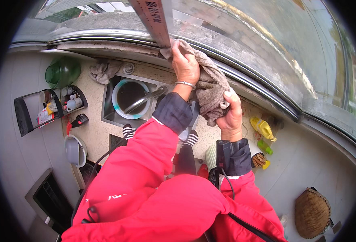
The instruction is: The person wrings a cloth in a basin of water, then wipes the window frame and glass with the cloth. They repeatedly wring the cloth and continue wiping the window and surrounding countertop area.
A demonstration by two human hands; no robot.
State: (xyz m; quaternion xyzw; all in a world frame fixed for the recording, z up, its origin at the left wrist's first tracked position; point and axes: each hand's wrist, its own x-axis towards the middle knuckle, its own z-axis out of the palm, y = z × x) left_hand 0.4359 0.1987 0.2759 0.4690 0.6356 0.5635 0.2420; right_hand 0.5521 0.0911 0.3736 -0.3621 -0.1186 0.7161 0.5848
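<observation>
A grey-brown towel (pixel 209 81) hangs in folds between my two hands at the window sill. Its upper end is pinched in my left hand (pixel 186 65), against the foot of an upright window frame bar (pixel 158 24). Lower and to the right, my right hand (pixel 231 113) grips the towel's bunched end, thumb on top. The metal window track (pixel 244 78) runs just behind the cloth. Below my left forearm is a steel sink (pixel 107 106) with a basin (pixel 115 101) of dark water in it, under a curved faucet (pixel 144 101).
My feet in striped socks (pixel 191 138) stand on the speckled countertop (pixel 85 110). Left are a green glass jar (pixel 63 72), a crumpled cloth (pixel 103 72) and a wall rack (pixel 29 112) with bottles. Right are a yellow bottle (pixel 263 128), a chopstick holder (pixel 254 151) and a wicker basket (pixel 312 211).
</observation>
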